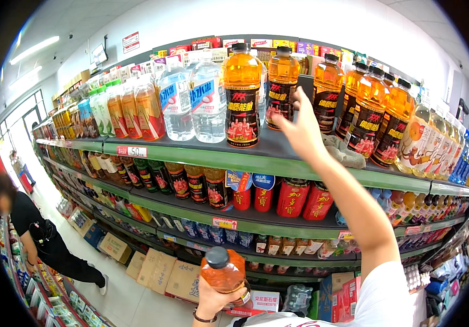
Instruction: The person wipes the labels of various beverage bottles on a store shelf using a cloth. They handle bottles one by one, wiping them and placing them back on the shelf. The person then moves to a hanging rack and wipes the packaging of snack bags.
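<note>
Low before me, my left hand (pixel 214 296) grips a large plastic drink bottle (pixel 223 272) with amber liquid and a black cap. My right hand (pixel 300 122) is stretched out over the top shelf (pixel 273 147), thumb and fingers apart. It is nearest to an upright bottle of amber drink (pixel 282 88) with a black label; whether it touches it I cannot tell. A similar bottle (pixel 242 98) stands at the shelf front on the left. Another one (pixel 327 94) is just right of my hand. A crumpled grey cloth (pixel 343 151) lies under my right forearm.
Clear water bottles (pixel 208 100) and orange drink bottles (pixel 148 108) line the shelf's left. Tea bottles (pixel 412 139) stand at right. Red cans (pixel 293 198) fill the shelf below. Cardboard boxes (pixel 156 267) sit on the floor. A person in black (pixel 42 241) leans toward shelves at left.
</note>
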`<state>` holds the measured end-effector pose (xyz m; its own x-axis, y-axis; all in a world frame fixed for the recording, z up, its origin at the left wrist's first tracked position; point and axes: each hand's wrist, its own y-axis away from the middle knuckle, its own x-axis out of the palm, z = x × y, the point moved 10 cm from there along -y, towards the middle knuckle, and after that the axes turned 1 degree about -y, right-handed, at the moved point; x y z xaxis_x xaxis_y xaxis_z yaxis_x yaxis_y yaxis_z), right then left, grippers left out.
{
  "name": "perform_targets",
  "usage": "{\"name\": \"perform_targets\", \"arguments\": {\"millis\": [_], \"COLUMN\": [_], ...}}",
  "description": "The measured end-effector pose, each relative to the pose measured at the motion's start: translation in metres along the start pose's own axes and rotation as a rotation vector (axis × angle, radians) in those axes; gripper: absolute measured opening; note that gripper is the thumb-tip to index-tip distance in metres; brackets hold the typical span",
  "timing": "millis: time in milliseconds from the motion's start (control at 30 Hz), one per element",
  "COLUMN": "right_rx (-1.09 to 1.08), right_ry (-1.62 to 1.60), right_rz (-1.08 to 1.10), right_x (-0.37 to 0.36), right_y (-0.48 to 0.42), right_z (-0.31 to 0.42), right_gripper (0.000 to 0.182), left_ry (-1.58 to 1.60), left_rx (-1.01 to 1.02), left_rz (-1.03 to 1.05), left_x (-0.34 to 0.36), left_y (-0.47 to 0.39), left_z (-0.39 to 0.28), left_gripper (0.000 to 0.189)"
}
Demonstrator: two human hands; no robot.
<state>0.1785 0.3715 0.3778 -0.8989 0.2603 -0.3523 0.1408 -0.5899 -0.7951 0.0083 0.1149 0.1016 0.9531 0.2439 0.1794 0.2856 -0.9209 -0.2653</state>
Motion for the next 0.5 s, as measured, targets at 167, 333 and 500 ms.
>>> {"name": "perform_targets", "arguments": {"millis": [167, 333, 500], "right_rx": [-0.192, -0.056, 0.134], "right_ry": [-0.454, -0.377, -0.637], "right_rz": [1.027, 0.758, 0.41], "right_x": [0.036, 0.039, 0.009], "right_y": [0.204, 0.226, 0.166], "right_z": [0.111, 0.126, 0.095], "right_gripper": [0.101, 0.111, 0.089], "left_ry": [0.212, 0.183, -0.06], "left_rx": [0.059, 0.217, 0.717], "left_rz": [-0.117, -0.004, -0.046], "left_x": [-0.009, 0.034, 0.047], "left_y": [-0.008, -0.03, -0.031], "left_z": [-0.017, -0.073, -0.161], "left_gripper": [0.09, 0.101, 0.124]}}
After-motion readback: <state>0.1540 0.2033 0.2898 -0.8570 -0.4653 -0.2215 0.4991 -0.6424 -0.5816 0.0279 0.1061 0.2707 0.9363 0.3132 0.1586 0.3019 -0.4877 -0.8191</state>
